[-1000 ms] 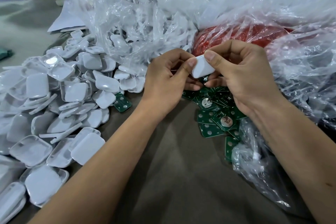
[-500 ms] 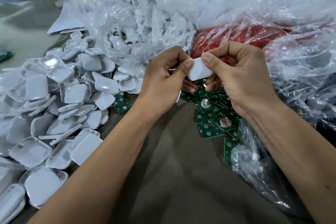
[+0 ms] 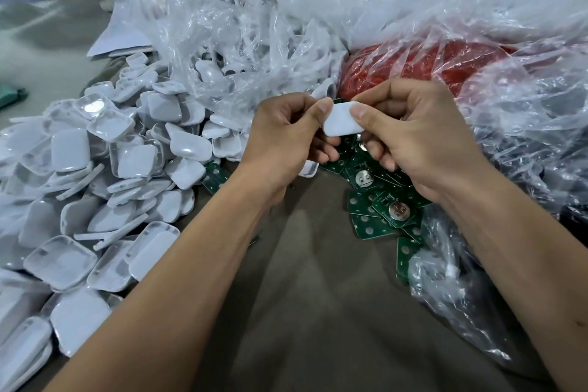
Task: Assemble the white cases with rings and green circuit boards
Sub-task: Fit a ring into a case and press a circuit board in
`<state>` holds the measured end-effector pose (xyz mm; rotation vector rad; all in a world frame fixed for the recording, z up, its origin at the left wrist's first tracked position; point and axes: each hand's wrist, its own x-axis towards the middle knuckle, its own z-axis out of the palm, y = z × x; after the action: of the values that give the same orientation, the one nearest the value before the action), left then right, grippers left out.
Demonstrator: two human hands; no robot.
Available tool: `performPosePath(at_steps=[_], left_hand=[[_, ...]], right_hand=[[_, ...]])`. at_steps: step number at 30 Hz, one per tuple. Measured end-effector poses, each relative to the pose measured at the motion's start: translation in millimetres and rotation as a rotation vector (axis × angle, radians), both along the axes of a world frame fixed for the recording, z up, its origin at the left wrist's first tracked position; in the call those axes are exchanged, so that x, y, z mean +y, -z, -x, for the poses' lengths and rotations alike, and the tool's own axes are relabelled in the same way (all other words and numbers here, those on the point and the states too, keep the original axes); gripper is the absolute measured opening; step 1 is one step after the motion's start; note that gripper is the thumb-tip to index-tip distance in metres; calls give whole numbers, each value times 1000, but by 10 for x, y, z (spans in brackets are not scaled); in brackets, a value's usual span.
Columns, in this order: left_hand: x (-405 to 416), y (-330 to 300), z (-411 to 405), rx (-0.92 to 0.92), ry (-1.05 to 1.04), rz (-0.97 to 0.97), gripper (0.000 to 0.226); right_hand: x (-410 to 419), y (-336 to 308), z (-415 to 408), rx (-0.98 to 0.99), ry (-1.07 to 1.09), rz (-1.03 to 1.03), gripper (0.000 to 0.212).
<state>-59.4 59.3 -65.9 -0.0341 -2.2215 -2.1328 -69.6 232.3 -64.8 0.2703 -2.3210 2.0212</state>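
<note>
Crumpled clear plastic bags [image 3: 413, 9] fill the far side of the table [image 3: 318, 312], one of them over a red mass [image 3: 445, 67]. A heap of white cases [image 3: 95, 175] covers the left. Green circuit boards [image 3: 378, 204] lie right of centre. Above them, the left hand [image 3: 286, 140] and right hand [image 3: 416, 137] pinch one white case [image 3: 342, 120] between thumbs and fingers.

White case [image 3: 343, 119] pinched aloft, case pile [image 3: 95, 184] left, green boards [image 3: 378, 200] below

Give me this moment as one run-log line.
left hand: pinches white case | right hand: pinches same case | green circuit boards: piled under hands | loose cases: heaped left
</note>
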Motion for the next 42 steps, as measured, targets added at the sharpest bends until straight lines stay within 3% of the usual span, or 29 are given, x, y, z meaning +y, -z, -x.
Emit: performPosePath(at_steps=[10,14,18,20,24,26,34,42], left_hand=[[-69,-22,-12,-100,49,-39,11],[-62,-27,12,-157,-15,-113,16],[-89,-55,24,-199,-28,-246,21],[-88,-74,23,-223,-15,-321,28],[-56,-62,23,-194,14,-330,20],[-44,-40,25,-161,21,-299,17],[-62,-7,44,-123,12,-297,17],[-33,-34,29,-103,-22,-346,20]], right_hand=[[-36,-8,-39,32,46,-61,5],[-7,-8,-48,263,44,-437,12],[-34,-27,-53,454,20,-507,21],[-37,6,-36,397,23,-426,17],[-60,39,-4,27,-7,57,25],[-69,26,1,-50,-24,185,25],[-90,-48,-27,-165,-146,319,22],[-131,-45,-63,-130,-132,342,20]])
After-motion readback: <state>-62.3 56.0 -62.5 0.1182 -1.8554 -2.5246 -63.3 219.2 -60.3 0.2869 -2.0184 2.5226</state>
